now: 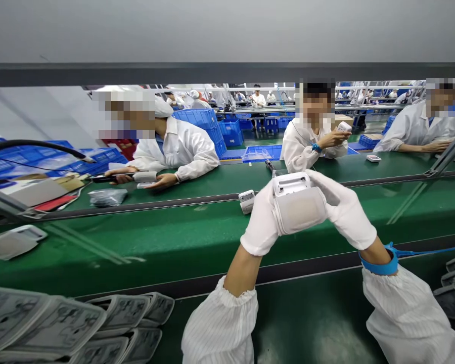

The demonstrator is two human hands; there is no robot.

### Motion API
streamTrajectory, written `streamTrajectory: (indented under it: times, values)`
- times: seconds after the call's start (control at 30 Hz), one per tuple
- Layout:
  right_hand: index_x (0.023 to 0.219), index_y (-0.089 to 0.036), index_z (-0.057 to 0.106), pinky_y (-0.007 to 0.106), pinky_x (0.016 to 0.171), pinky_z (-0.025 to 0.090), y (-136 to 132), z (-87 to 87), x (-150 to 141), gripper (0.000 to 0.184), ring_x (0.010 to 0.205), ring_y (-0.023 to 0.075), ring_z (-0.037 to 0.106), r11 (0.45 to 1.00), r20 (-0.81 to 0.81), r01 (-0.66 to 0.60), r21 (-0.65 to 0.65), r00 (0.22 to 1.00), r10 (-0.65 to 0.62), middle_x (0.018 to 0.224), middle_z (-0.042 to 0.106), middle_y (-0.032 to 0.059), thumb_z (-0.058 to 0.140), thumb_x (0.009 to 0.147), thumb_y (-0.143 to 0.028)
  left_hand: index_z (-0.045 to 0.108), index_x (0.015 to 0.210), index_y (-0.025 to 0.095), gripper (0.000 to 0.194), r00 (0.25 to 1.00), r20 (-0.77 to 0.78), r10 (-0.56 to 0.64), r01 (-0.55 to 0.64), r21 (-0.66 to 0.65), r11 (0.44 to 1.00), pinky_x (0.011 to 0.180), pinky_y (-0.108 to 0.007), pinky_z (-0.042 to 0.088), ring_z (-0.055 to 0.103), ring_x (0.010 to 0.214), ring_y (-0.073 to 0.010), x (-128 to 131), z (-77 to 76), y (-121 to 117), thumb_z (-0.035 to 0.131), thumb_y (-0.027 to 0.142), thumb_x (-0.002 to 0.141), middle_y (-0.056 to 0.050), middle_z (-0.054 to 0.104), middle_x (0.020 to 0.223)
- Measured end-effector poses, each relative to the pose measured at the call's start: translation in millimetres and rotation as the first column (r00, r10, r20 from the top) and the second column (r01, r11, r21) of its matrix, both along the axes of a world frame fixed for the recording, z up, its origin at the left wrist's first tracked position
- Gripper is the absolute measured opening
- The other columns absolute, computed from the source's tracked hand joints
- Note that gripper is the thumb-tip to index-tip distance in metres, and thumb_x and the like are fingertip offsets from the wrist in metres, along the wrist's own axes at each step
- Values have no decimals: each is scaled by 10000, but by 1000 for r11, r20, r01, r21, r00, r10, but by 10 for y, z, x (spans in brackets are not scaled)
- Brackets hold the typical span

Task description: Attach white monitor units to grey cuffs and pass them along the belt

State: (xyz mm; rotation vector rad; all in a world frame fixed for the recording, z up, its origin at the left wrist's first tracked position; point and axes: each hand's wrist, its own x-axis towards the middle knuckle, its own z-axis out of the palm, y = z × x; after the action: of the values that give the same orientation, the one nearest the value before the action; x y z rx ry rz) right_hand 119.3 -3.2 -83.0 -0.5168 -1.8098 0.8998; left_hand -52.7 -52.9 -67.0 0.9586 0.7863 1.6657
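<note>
White wrist monitor (pixel 291 183) with a soft gray cuff (pixel 299 211) lies sideways above the green belt (pixel 136 242), its long side running between the gloved left hand (pixel 260 222) and right hand (pixel 343 210), each closed on one end.

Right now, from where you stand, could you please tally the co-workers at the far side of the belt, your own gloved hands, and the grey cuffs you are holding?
Co-workers at the far side of the belt: 3
Gloved hands, left and right: 2
Grey cuff: 1
Total: 6
</note>
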Motion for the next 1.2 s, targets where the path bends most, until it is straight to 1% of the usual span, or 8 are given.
streamTrajectory:
  times: [0.13,0.3,0.53,0.73,0.9,1.07,1.13,1.2]
  values:
    - [1507,-227,612,424,1204,512,-33,12,31,671,1416,295,590,996,3,-93,-16,996,93,1521,606,67,814,909,-455,782,1080,173,232,982,-185,26,-13,70,997,1023,-421,570,742,1077,-271,-40,-80,33,655,245,900,-68,801,1130]
    - [1544,-198,567,370,1204,517,-20,38,119,628,1315,261,676,989,115,-122,79,987,112,1487,631,45,753,964,-351,774,1039,162,213,930,-362,62,-4,158,987,975,-376,565,721,1061,-258,-107,-132,44,696,238,856,-74,793,1103]
    - [1502,-190,620,333,1126,577,-45,-48,-20,665,1266,272,706,985,82,27,171,996,-42,1412,687,15,792,862,-247,767,1045,173,217,912,-403,76,2,190,982,938,-363,563,724,990,-238,-154,-139,49,710,244,849,-52,786,1047]
    - [1355,-133,740,306,923,650,-154,-47,-130,539,1024,281,795,974,56,179,139,981,-188,1131,810,37,753,830,-253,773,1089,184,268,927,-370,60,9,182,983,949,-344,573,726,1044,-237,-189,-210,108,738,320,861,-53,794,1100]
    - [1296,-154,779,317,919,642,-119,-135,-208,502,1057,305,784,974,66,220,-53,974,-216,1048,823,20,726,807,-257,787,1110,176,326,970,-242,6,36,167,985,1020,-343,566,729,1107,-241,-129,-435,295,767,342,830,-66,794,1159]
    - [1185,-138,813,323,956,628,304,-386,-209,405,1153,307,752,936,198,248,-250,959,-201,1148,806,49,716,821,-287,748,1167,140,440,979,-203,-1,7,33,999,870,-409,634,754,929,-249,-136,-784,564,799,349,784,-100,792,1139]
    - [1079,-132,831,305,814,655,484,-489,-149,326,982,289,800,914,284,281,-293,938,-198,1081,818,81,697,849,-321,737,1157,127,458,969,-247,7,-6,6,1000,874,-433,635,756,914,-257,-156,-943,689,840,302,746,-115,796,1104]
    - [1128,-116,806,291,578,620,612,-595,-93,425,683,238,788,890,354,311,-334,916,-187,1061,814,127,604,938,-439,730,1123,128,410,958,-282,58,-60,0,998,972,-444,604,750,996,-259,-170,-1115,804,838,258,749,-121,794,1110]
